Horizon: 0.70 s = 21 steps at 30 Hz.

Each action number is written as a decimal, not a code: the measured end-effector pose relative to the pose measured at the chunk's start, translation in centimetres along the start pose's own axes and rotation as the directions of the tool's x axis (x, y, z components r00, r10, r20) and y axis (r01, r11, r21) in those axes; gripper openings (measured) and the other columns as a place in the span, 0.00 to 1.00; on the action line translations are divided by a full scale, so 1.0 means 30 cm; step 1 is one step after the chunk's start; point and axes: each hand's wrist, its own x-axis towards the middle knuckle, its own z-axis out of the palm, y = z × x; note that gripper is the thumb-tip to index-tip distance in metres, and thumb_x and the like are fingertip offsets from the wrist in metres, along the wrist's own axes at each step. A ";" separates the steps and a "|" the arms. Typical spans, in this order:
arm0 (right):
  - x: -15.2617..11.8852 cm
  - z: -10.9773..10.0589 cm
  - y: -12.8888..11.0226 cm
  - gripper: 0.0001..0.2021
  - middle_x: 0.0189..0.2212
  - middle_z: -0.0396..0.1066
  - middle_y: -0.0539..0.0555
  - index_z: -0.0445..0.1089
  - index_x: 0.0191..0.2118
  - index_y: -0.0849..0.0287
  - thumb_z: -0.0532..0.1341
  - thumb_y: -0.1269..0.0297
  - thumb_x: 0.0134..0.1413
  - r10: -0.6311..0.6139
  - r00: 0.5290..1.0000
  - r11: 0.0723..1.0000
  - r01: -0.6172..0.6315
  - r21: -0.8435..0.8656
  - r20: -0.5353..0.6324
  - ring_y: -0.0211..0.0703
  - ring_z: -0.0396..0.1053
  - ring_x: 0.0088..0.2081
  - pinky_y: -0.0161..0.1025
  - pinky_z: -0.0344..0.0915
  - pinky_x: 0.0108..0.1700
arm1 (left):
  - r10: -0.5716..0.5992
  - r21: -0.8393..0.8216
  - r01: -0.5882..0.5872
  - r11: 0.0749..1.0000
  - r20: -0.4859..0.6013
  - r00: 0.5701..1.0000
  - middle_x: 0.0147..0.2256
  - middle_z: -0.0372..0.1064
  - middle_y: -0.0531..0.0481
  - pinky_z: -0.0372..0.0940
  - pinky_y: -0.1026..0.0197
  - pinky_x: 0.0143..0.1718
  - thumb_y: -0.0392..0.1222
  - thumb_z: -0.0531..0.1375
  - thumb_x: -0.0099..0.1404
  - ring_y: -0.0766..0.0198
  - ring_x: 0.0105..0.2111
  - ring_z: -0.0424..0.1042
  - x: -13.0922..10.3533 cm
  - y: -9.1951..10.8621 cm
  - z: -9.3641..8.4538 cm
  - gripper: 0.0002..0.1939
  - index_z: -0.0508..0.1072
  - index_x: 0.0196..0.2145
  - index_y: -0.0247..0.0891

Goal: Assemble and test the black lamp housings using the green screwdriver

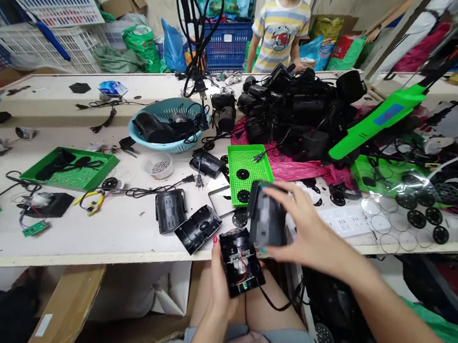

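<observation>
Cover [266,220] is being gripped by the right fingers [284,198] — just right of the housing [242,264] being held by the left fingers [217,267].

Left hand [218,287] has a grip on an open black housing [233,282] with red wires [246,272] showing inside, and a cable [278,305] trailing off its lower right. Right hand [304,223] has a black cover [266,219] pinched just beside it, can't tell if they touch. Pretty messy white bench [123,232] too: bright green perforated tray [238,156] with black discs [242,175], blue basin [175,145] holding black parts [150,126], big heap of black units [299,99] over pink plastic [296,172]. Person [266,36] in a striped shirt across the bench.
</observation>
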 end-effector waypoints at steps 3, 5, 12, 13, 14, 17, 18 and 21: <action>0.147 -0.018 0.110 0.44 0.61 0.51 0.60 0.53 0.66 0.51 0.70 0.55 0.42 0.029 0.999 0.996 -0.031 -0.088 -0.018 0.60 0.51 0.63 0.56 0.53 0.65 | 0.009 0.002 -0.009 1.000 0.082 0.997 0.33 0.80 0.35 0.74 0.52 0.30 0.60 0.49 0.69 0.51 0.26 0.79 -0.017 -0.012 -0.016 0.33 0.72 0.52 0.26; 0.238 0.003 0.184 0.45 0.61 0.52 0.62 0.54 0.66 0.53 0.70 0.52 0.41 0.066 0.996 0.983 -0.055 -0.175 0.059 0.63 0.54 0.61 0.59 0.56 0.62 | 0.035 -0.012 -0.034 0.999 0.100 0.994 0.34 0.79 0.35 0.73 0.53 0.29 0.61 0.50 0.69 0.50 0.27 0.79 -0.031 -0.023 -0.026 0.33 0.72 0.52 0.27; 0.363 0.120 0.285 0.47 0.60 0.53 0.66 0.54 0.66 0.56 0.68 0.43 0.43 0.146 0.976 0.958 -0.098 -0.271 0.163 0.71 0.54 0.59 0.63 0.60 0.57 | 0.041 -0.024 -0.039 0.999 0.103 0.994 0.36 0.80 0.36 0.74 0.50 0.39 0.63 0.50 0.68 0.51 0.32 0.79 -0.072 -0.042 -0.051 0.33 0.75 0.49 0.27; 0.363 0.127 0.285 0.47 0.59 0.53 0.66 0.55 0.66 0.57 0.67 0.42 0.44 0.146 0.975 0.957 -0.097 -0.272 0.169 0.72 0.54 0.59 0.64 0.60 0.57 | 0.032 -0.031 -0.028 0.999 0.112 0.993 0.36 0.80 0.37 0.73 0.50 0.41 0.62 0.50 0.69 0.51 0.33 0.79 -0.075 -0.041 -0.052 0.33 0.75 0.49 0.27; 0.361 0.132 0.285 0.46 0.59 0.54 0.67 0.55 0.66 0.57 0.67 0.41 0.44 0.145 0.974 0.957 -0.093 -0.273 0.175 0.73 0.54 0.59 0.65 0.60 0.57 | 0.022 -0.037 -0.017 0.999 0.120 0.993 0.36 0.80 0.37 0.73 0.49 0.43 0.62 0.49 0.69 0.50 0.34 0.79 -0.076 -0.041 -0.053 0.33 0.75 0.50 0.27; 0.356 0.140 0.293 0.45 0.60 0.54 0.67 0.55 0.66 0.57 0.67 0.41 0.45 0.134 0.975 0.956 -0.081 -0.281 0.176 0.73 0.54 0.60 0.66 0.59 0.57 | -0.003 -0.037 0.008 0.999 0.145 0.989 0.36 0.80 0.37 0.72 0.47 0.45 0.63 0.50 0.68 0.48 0.36 0.79 -0.078 -0.043 -0.053 0.34 0.75 0.49 0.28; 0.356 0.143 0.299 0.45 0.61 0.54 0.67 0.55 0.66 0.57 0.67 0.41 0.46 0.128 0.977 0.956 -0.074 -0.285 0.173 0.73 0.53 0.61 0.65 0.58 0.58 | -0.005 -0.033 0.011 0.999 0.153 0.988 0.37 0.80 0.36 0.72 0.47 0.45 0.63 0.51 0.67 0.48 0.37 0.79 -0.077 -0.044 -0.051 0.34 0.75 0.49 0.28; 0.360 0.154 0.322 0.44 0.62 0.53 0.66 0.55 0.66 0.58 0.67 0.43 0.47 0.100 0.981 0.956 -0.049 -0.291 0.165 0.71 0.52 0.62 0.63 0.56 0.61 | -0.012 -0.026 0.017 1.000 0.172 0.985 0.39 0.79 0.35 0.72 0.46 0.46 0.64 0.53 0.66 0.47 0.37 0.79 -0.075 -0.049 -0.046 0.33 0.76 0.46 0.28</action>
